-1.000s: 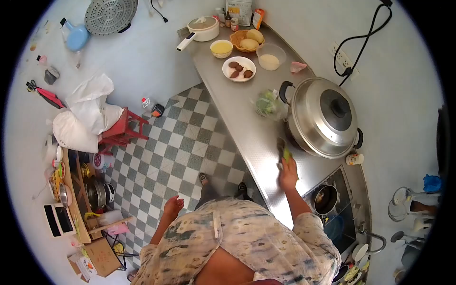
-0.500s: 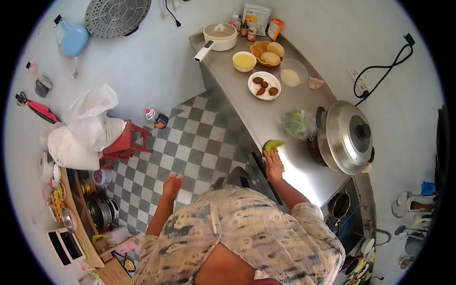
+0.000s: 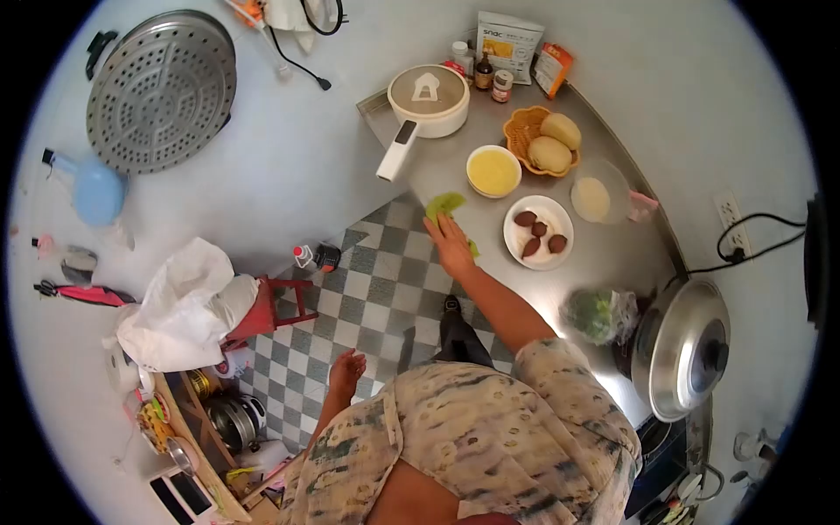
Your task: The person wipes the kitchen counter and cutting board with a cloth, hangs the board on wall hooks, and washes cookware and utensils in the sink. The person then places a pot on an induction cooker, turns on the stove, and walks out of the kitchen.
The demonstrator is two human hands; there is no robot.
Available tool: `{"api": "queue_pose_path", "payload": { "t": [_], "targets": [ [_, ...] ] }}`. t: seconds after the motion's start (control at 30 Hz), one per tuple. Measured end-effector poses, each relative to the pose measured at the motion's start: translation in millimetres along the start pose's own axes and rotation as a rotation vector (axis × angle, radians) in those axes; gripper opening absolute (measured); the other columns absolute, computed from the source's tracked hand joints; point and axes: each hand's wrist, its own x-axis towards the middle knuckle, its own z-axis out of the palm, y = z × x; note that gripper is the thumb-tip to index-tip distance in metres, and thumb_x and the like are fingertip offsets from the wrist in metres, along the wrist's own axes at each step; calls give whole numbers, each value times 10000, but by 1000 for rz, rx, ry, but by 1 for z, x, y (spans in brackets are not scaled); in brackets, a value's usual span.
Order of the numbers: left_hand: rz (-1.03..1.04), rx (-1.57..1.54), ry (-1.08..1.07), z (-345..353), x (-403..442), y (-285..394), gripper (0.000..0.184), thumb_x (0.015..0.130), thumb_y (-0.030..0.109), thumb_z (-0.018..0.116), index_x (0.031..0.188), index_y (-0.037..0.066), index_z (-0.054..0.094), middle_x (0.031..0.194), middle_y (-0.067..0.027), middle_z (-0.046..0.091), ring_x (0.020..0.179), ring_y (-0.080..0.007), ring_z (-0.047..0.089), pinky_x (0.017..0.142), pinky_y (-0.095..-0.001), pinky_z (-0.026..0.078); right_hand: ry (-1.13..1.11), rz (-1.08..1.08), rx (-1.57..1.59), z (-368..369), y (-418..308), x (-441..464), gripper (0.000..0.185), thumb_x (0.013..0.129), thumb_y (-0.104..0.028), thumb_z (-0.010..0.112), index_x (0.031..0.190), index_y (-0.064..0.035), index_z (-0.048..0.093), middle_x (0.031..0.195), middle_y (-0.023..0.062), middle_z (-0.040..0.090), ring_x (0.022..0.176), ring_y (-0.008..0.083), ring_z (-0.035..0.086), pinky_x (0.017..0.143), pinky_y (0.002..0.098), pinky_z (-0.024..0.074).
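Observation:
Flat on a green cloth, my right hand presses near the counter's front edge. Bits of the cloth stick out beyond the fingertips and beside the palm. Close by stand a bowl of yellow contents and a white plate with several brown pieces on it. Over the checkered floor hangs my left hand, open with loosely bent fingers and nothing in it.
A lidded white pan stands at the counter's far end, its handle jutting toward the edge. Along the wall are a woven basket, a clear bowl, bagged greens and a large steel pot. A red stool stands left.
My right hand has moved with the green cloth along the counter edge toward the pan. The view has shifted toward that far end. My left hand still hangs free.

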Motion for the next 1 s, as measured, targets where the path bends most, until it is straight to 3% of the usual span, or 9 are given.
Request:
{"api": "queue_pose_path", "payload": {
  "t": [0.07,0.17,0.3,0.37,0.5,0.6,0.8,1.0],
  "targets": [
    [-19,-69,9,-2,11,12,389,872,178,525,1235,53,458,978,-141,626,861,-241,613,760,-348,508,30,1,-7,17,5,57,502,859,-63,485,1351,-134,413,1420,153,348,1299,325,337,1087,432,255],
    [-19,-34,11,4,16,24,382,885,198,519,1233,52,459,1011,-151,611,875,-244,606,795,-359,496,-5,30,-282,28,8,126,499,864,-139,509,1354,-150,414,1456,140,287,1274,303,358,1014,413,319],
    [15,140,30,20,13,48,381,887,183,517,1232,35,455,1017,-142,608,901,-237,598,810,-352,489,-265,199,-424,14,12,186,491,848,-198,539,1327,-143,448,1464,136,276,1220,279,383,937,382,348],
    [8,160,56,23,15,60,383,884,171,518,1232,26,453,1021,-139,605,911,-235,595,815,-347,487,-169,284,-365,15,23,190,494,836,-205,536,1313,-114,448,1447,155,285,1242,293,347,985,401,320],
    [37,152,-36,12,27,84,397,876,172,512,1239,22,448,1022,-141,604,912,-229,597,809,-341,486,-95,400,-261,5,27,148,515,829,-187,533,1324,-100,423,1442,162,285,1248,297,340,1011,411,308],
    [31,224,-61,-3,51,100,391,877,164,506,1238,25,449,996,-127,617,886,-216,602,785,-330,495,-82,413,-456,-1,22,99,488,835,-161,525,1310,-96,440,1432,164,302,1211,295,373,983,414,330],
    [89,265,-139,-8,81,136,314,894,153,525,1191,52,499,927,-126,638,792,-205,618,720,-323,506,34,464,-400,-4,8,27,444,840,-151,498,1279,-94,480,1396,155,372,1117,286,432,885,407,369],
    [104,290,-179,-15,71,144,313,888,147,528,1185,50,498,956,-131,637,810,-215,620,710,-318,506,127,719,-556,-19,-12,-11,467,832,-199,520,1290,-115,486,1362,145,412,1069,277,450,863,405,379]
  ]
}}
